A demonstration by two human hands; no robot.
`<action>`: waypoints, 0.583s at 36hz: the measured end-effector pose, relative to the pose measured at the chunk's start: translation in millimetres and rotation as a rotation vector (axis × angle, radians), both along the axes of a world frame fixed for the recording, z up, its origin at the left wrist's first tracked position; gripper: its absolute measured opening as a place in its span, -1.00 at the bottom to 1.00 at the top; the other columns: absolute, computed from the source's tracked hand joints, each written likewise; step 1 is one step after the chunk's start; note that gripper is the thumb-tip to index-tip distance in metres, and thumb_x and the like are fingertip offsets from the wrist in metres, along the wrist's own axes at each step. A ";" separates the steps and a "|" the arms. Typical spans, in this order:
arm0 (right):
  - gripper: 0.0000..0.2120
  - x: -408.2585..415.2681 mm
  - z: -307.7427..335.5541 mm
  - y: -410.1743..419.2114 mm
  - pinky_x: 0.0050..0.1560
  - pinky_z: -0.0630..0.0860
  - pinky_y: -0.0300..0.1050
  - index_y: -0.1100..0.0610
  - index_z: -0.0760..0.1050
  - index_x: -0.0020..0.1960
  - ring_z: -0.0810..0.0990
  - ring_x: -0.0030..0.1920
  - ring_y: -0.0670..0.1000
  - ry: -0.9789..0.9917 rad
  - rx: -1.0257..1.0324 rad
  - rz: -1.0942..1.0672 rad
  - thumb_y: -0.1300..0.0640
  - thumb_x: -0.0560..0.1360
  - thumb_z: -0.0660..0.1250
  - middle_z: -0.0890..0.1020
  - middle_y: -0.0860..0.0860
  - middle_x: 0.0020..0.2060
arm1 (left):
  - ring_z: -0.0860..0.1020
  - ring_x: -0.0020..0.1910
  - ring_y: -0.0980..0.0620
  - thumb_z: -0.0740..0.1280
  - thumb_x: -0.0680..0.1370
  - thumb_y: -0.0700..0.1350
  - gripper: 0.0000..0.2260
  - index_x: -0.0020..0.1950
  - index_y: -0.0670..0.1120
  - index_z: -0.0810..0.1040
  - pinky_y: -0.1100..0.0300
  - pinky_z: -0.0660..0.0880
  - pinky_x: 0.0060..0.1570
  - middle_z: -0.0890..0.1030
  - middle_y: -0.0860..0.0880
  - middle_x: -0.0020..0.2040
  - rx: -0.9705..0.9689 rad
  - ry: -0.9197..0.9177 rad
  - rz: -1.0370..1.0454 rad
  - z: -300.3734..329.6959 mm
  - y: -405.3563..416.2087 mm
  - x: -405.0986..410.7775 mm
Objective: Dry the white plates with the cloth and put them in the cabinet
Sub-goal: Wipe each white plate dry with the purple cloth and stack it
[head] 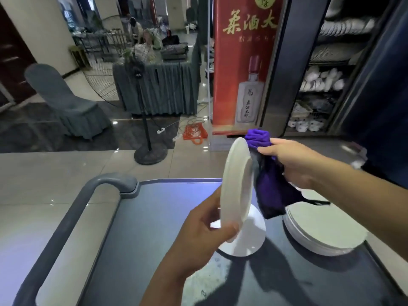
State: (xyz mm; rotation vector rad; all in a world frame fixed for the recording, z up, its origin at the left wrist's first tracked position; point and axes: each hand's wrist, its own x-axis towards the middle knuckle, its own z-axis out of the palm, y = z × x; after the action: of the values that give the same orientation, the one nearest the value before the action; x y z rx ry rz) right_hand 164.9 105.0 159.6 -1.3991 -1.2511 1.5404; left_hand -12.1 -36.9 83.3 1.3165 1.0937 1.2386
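Your left hand [212,226] grips the lower rim of a white plate [237,184], holding it on edge above the desk [154,217]. Your right hand [295,162] clutches the purple cloth [268,191] just beside the plate's far face; whether cloth and plate actually touch is hard to tell. Drying looks to be under way on this plate. A single plate [245,237] lies flat beneath it, and a stack of plates [324,230] sits to the right, so you likely have plenty left; which are dry cannot be judged. The cabinet [318,85] stands open well beyond, shelves already holding white crockery, its contents blurred. Your forearm covers part of the stack.
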 end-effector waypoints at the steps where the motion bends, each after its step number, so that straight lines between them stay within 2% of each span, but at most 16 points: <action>1: -0.72 -6.6 2.5 1.9 -0.22 0.47 -0.19 0.00 0.64 0.21 0.64 -0.17 -0.02 -0.026 0.014 0.019 0.25 0.63 0.27 0.72 -0.03 -0.08 | 0.61 0.21 0.12 0.41 0.49 -0.29 -0.37 0.33 0.39 0.51 0.11 0.63 -0.04 0.64 0.20 0.24 0.003 0.031 -0.010 1.6 0.1 3.9; 3: -0.72 -15.9 5.9 0.5 -0.21 0.44 -0.13 -0.05 0.66 0.16 0.58 -0.25 0.03 -0.094 0.042 0.062 0.22 0.63 0.25 0.69 -0.02 -0.18 | 0.60 0.26 0.10 0.36 0.49 -0.30 -0.35 0.36 0.40 0.48 -0.04 0.63 0.00 0.63 0.20 0.26 0.008 0.075 -0.003 4.7 0.6 6.7; 7: -0.66 -27.5 16.1 -10.9 -0.27 0.59 -0.02 -0.06 0.66 0.14 0.56 -0.27 0.08 -0.133 0.140 0.132 0.26 0.63 0.19 0.67 0.07 -0.15 | 0.62 0.23 0.06 0.35 0.54 -0.43 -0.34 0.43 0.24 0.49 0.07 0.64 0.05 0.66 0.15 0.23 0.035 0.063 0.027 6.4 3.8 -1.7; 10: -0.60 -35.8 22.3 -24.1 -0.12 0.63 0.07 -0.13 0.66 0.11 0.59 -0.21 0.06 -0.086 0.254 0.174 0.30 0.63 0.19 0.68 0.11 -0.12 | 0.65 0.14 0.07 0.30 0.53 -0.48 -0.35 0.37 0.21 0.56 0.02 0.60 0.05 0.69 0.09 0.16 0.045 0.044 0.032 9.9 5.2 -4.1; 11: -0.59 -38.0 22.1 -29.7 -0.07 0.62 0.04 -0.14 0.66 0.11 0.60 -0.18 0.02 -0.070 0.305 0.205 0.31 0.63 0.20 0.70 0.08 -0.13 | 0.65 0.12 0.06 0.28 0.51 -0.50 -0.34 0.30 0.24 0.59 0.06 0.59 0.04 0.70 0.07 0.13 0.045 0.033 0.038 11.4 5.3 -4.0; 13: -0.60 -40.5 18.7 -41.4 -0.02 0.58 -0.16 -0.12 0.66 0.16 0.60 -0.14 -0.13 -0.060 0.420 0.266 0.32 0.63 0.22 0.70 -0.11 -0.14 | 0.64 0.14 0.05 0.26 0.50 -0.51 -0.33 0.22 0.27 0.62 0.10 0.57 0.10 0.71 0.08 0.12 0.032 0.014 0.057 10.4 6.3 -4.4; 15: -0.64 -41.1 13.8 -48.4 0.02 0.56 -0.26 -0.12 0.64 0.17 0.61 -0.10 -0.24 -0.055 0.478 0.289 0.29 0.64 0.25 0.70 -0.21 -0.08 | 0.62 0.19 0.02 0.29 0.51 -0.41 -0.39 0.28 0.27 0.59 -0.03 0.56 0.18 0.70 0.08 0.15 0.013 -0.008 0.067 7.1 8.0 -3.8; 17: -0.67 -40.0 8.4 -51.7 0.06 0.58 -0.24 -0.13 0.63 0.21 0.62 -0.06 -0.24 -0.024 0.476 0.304 0.25 0.65 0.26 0.70 -0.23 -0.03 | 0.63 0.19 0.00 0.30 0.50 -0.29 -0.43 0.35 0.29 0.53 -0.15 0.55 0.18 0.69 0.09 0.16 -0.029 -0.012 0.075 4.7 9.7 -2.5; 19: -0.66 -36.8 2.4 -54.2 0.13 0.58 -0.18 -0.10 0.61 0.28 0.64 0.00 -0.21 -0.019 0.479 0.320 0.25 0.65 0.26 0.70 -0.22 0.03 | 0.66 0.14 -0.01 0.31 0.54 -0.28 -0.44 0.41 0.26 0.49 -0.15 0.57 0.14 0.70 0.09 0.15 -0.069 -0.027 0.066 4.1 10.9 -1.5; 21: -0.61 -32.6 -2.8 -57.7 0.08 0.54 -0.23 -0.10 0.59 0.32 0.63 0.03 -0.19 -0.070 0.534 0.355 0.28 0.64 0.25 0.69 -0.22 0.06 | 0.65 0.19 -0.03 0.34 0.56 -0.24 -0.46 0.46 0.21 0.44 -0.16 0.59 0.14 0.68 0.06 0.22 -0.105 -0.094 0.027 2.7 11.4 -1.4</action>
State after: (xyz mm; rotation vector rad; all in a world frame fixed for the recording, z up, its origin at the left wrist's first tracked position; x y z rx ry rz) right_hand 132.3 47.3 156.8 -0.9229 -1.8624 1.2406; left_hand -13.5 -25.5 86.0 1.1563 1.0973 1.2341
